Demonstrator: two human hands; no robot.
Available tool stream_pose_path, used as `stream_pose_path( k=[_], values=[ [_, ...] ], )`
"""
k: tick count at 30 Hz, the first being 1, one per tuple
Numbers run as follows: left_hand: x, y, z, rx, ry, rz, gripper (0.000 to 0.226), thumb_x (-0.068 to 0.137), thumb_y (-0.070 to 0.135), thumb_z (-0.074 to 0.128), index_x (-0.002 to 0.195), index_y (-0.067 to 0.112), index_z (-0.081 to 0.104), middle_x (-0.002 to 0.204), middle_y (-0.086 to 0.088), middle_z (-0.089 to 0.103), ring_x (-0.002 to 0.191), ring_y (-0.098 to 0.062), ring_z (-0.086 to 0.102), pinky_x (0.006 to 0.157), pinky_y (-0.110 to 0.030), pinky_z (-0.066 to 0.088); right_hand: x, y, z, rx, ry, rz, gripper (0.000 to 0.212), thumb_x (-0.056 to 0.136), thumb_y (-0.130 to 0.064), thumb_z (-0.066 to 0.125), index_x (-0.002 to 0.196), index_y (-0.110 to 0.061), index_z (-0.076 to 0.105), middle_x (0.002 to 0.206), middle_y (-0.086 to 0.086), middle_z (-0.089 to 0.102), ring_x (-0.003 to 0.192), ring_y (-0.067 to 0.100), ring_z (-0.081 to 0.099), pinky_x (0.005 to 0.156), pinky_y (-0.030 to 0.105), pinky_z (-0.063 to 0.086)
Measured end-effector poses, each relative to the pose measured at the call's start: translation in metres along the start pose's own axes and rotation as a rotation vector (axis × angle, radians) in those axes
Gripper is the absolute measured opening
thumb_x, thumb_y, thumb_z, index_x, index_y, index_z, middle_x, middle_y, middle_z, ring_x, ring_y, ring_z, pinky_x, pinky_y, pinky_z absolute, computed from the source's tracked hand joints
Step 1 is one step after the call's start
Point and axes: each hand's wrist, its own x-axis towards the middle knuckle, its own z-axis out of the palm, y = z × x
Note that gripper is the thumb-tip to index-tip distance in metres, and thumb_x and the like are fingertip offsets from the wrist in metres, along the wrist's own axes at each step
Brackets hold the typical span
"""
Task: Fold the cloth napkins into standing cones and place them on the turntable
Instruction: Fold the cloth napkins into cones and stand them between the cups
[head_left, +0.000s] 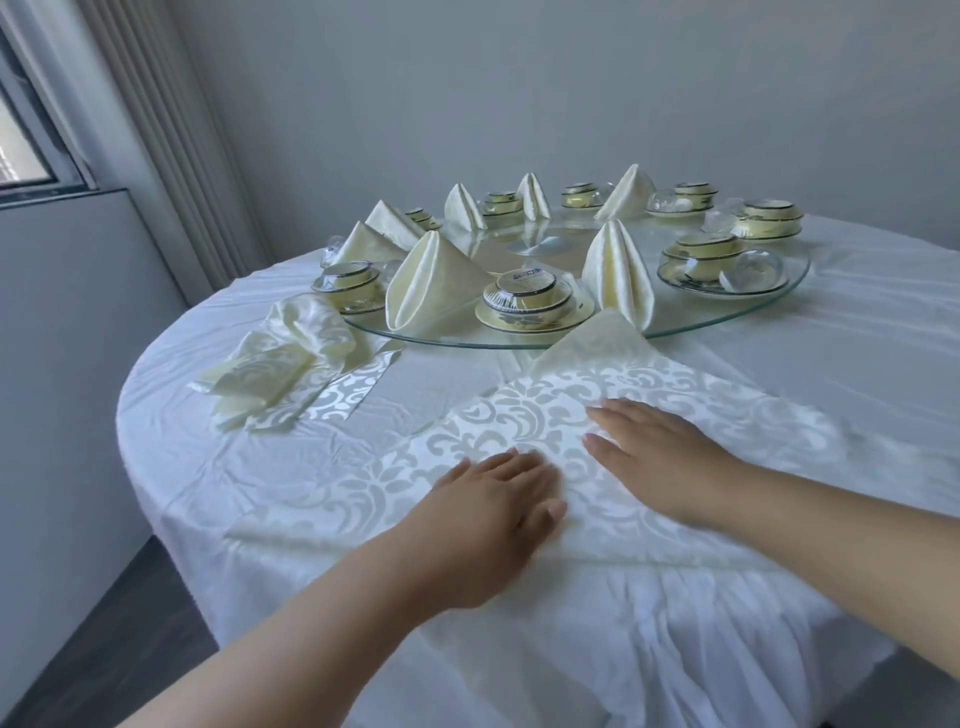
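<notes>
A patterned cloth napkin (597, 415) lies spread on the near table (857, 364), its far corner touching the glass turntable (753, 306). Left hand (498, 504) and right hand (660, 457) press it flat, fingers straight. Folded cones (431, 283) stand on the turntable; unfolded napkins (280, 364) lie left.

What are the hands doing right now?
Left hand: open, fingers flat on the spread napkin.
Right hand: open, flat on the same napkin.

wrapped bowl sets (530, 301) — window (21, 135), curtain (171, 130)
</notes>
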Motion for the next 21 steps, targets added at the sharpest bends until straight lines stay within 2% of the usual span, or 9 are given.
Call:
stream_pose_path(
  k=[3,6,8,11,13,15,17,19,21],
  values=[
    [-0.018,-0.027,0.006,0.087,-0.050,-0.061,0.069,0.087,0.069,-0.001,0.150,0.041,0.004,0.158,0.020,0.000,0.144,0.003,-0.007,0.119,-0.028,-0.002,0.001,0.003,0.005,-0.126,-0.074,-0.010,0.066,0.096,-0.059,0.013,0.154,-0.028,0.002,0.161,-0.008,-0.006,0.146,0.007,-0.009,0.120,0.032,-0.002],
    [-0.032,-0.054,0.004,0.072,-0.020,-0.089,0.089,0.069,0.079,-0.018,0.149,0.045,0.001,0.157,0.023,-0.002,0.141,0.008,-0.010,0.117,-0.023,-0.004,0.000,0.002,0.003,-0.171,-0.094,-0.007,0.068,0.095,-0.060,0.010,0.153,-0.027,-0.003,0.160,-0.007,-0.011,0.146,0.008,-0.013,0.120,0.033,-0.004],
    [-0.037,-0.066,0.002,0.047,-0.023,-0.079,0.093,0.065,0.082,-0.021,0.148,0.047,0.003,0.157,0.023,0.000,0.141,0.008,-0.009,0.117,-0.023,-0.004,-0.002,-0.004,0.000,-0.196,-0.087,0.000,0.068,0.096,-0.059,0.011,0.153,-0.026,-0.004,0.160,-0.005,-0.012,0.146,0.009,-0.016,0.120,0.034,-0.006],
    [-0.037,-0.069,-0.001,0.003,-0.039,-0.060,0.084,0.075,0.080,-0.010,0.148,0.045,0.008,0.157,0.024,0.004,0.143,0.006,-0.005,0.119,-0.027,-0.001,-0.016,-0.031,-0.006,-0.187,0.018,-0.111,0.069,0.097,-0.059,0.017,0.154,-0.024,0.000,0.160,-0.007,-0.011,0.145,0.008,-0.017,0.118,0.030,-0.009],
    [-0.035,-0.068,-0.005,-0.051,-0.050,-0.074,0.065,0.091,0.068,0.004,0.149,0.041,0.016,0.156,0.023,0.009,0.143,0.006,0.000,0.120,-0.029,0.002,-0.031,-0.059,-0.006,-0.071,0.073,-0.284,0.067,0.096,-0.061,0.026,0.151,-0.023,0.021,0.158,-0.008,0.016,0.146,0.009,0.005,0.114,0.021,0.002],
    [-0.034,-0.069,-0.011,-0.192,-0.053,-0.105,0.054,0.097,0.053,0.019,0.146,0.035,0.031,0.154,0.021,0.020,0.142,0.005,0.010,0.119,-0.027,0.005,-0.043,-0.083,-0.002,0.065,0.083,-0.428,0.054,0.091,-0.061,0.042,0.131,-0.025,0.052,0.129,-0.012,0.048,0.124,0.006,0.036,0.103,0.015,0.023],
    [-0.035,-0.069,-0.017,-0.526,-0.043,-0.190,0.054,0.093,0.051,0.031,0.139,0.029,0.047,0.148,0.018,0.037,0.138,0.004,0.028,0.117,-0.023,0.018,-0.047,-0.096,0.001,0.114,0.091,-0.513,0.037,0.087,-0.056,0.056,0.110,-0.028,0.061,0.102,-0.016,0.050,0.100,0.003,0.041,0.086,0.010,0.030],
    [-0.037,-0.070,-0.024,-0.830,-0.023,-0.285,0.047,0.095,0.048,0.036,0.130,0.027,0.058,0.133,0.015,0.056,0.123,0.004,0.049,0.107,-0.017,0.034,-0.042,-0.103,0.005,0.090,0.126,-0.561,0.032,0.085,-0.050,0.062,0.106,-0.026,0.061,0.096,-0.017,0.047,0.093,0.004,0.039,0.081,0.011,0.032],
    [-0.038,-0.075,-0.027,-0.916,-0.015,-0.311,0.040,0.099,0.043,0.038,0.125,0.025,0.063,0.123,0.011,0.065,0.114,-0.002,0.059,0.105,-0.022,0.040,-0.038,-0.114,0.010,0.038,0.198,-0.566,0.027,0.086,-0.044,0.062,0.103,-0.023,0.063,0.096,-0.011,0.053,0.094,0.010,0.047,0.081,0.022,0.040]
  ],
)
